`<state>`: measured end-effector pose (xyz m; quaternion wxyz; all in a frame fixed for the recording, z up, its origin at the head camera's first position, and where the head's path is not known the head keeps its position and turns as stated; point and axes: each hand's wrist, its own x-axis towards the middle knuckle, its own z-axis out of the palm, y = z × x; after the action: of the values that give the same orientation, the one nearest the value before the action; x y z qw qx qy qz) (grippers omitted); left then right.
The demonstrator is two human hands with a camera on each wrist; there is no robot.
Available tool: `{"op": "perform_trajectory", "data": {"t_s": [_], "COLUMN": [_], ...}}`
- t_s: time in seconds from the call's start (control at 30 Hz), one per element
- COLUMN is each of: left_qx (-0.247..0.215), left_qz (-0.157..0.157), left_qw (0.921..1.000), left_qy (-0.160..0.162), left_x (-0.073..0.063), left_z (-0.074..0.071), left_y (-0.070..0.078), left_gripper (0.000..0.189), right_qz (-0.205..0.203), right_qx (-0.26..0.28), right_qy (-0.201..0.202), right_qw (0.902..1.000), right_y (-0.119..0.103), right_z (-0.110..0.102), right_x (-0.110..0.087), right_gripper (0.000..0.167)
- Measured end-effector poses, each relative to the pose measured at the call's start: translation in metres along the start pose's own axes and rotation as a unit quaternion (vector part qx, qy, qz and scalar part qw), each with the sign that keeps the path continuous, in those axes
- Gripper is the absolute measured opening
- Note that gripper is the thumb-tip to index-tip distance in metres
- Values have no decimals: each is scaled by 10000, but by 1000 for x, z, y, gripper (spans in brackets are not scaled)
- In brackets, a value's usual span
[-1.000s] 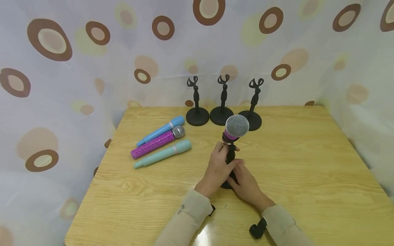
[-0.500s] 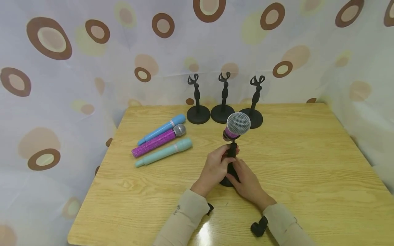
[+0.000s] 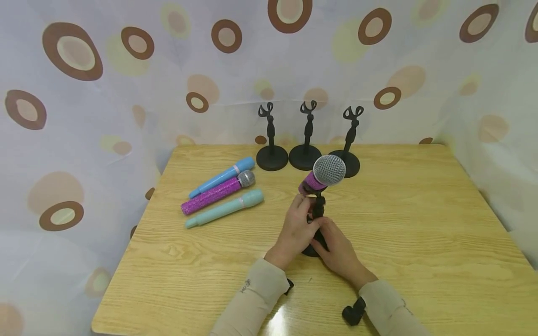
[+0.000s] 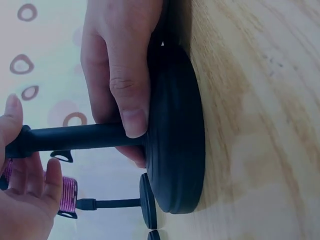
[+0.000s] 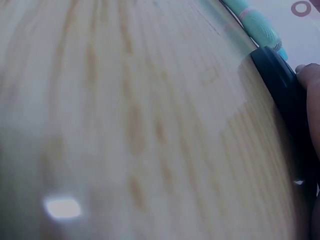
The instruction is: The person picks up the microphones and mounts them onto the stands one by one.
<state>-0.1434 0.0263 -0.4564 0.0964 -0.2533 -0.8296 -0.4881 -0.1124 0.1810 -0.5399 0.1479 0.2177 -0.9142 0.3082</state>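
Note:
A purple microphone with a silver mesh head [image 3: 329, 171] sits tilted in the clip of a black tabletop microphone stand [image 3: 318, 210], its head toward the back right. My left hand [image 3: 292, 234] holds the upper stem just below the clip, thumb and fingers on either side of it. Lower down, my right hand [image 3: 338, 254] grips the stem by the round base [image 4: 180, 135], its thumb along the post in the left wrist view. The base stands on the table. In the right wrist view only its edge and part of the right hand show.
Three more black microphone stands [image 3: 305, 156] with vacant clips line the back of the wooden table [image 3: 420, 233]. On the left lie a blue microphone [image 3: 222, 177], a second purple microphone [image 3: 212, 196] and a mint green microphone [image 3: 224, 208]. A patterned curtain [image 3: 138, 98] hangs behind.
The microphone on the stand has swung slightly, its head to the right and more of its purple body showing at left. My left fingers have shifted on the stem; the right hand stays by the base.

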Motion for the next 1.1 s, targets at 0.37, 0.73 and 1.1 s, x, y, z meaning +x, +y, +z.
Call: {"op": "perform_trajectory", "data": {"t_s": [0.37, 0.73, 1.1], "left_qx": [-1510, -1176, -623], "left_qz": [-321, -28, 435], "left_qw": [9879, 9930, 9966], "left_qy": [-139, 38, 311], "left_x": [2, 4, 5], "left_z": [-7, -8, -11], "left_y": [4, 9, 4], "left_gripper": [26, 22, 29], "right_qz": [-190, -307, -80], "right_qx": [-44, -159, -387], "right_qy": [228, 373, 357], "right_qw": [9996, 9987, 9986], "right_y": [2, 3, 2], "right_z": [-1, 2, 3], "right_x": [0, 0, -2], "right_gripper": [67, 54, 56]}}
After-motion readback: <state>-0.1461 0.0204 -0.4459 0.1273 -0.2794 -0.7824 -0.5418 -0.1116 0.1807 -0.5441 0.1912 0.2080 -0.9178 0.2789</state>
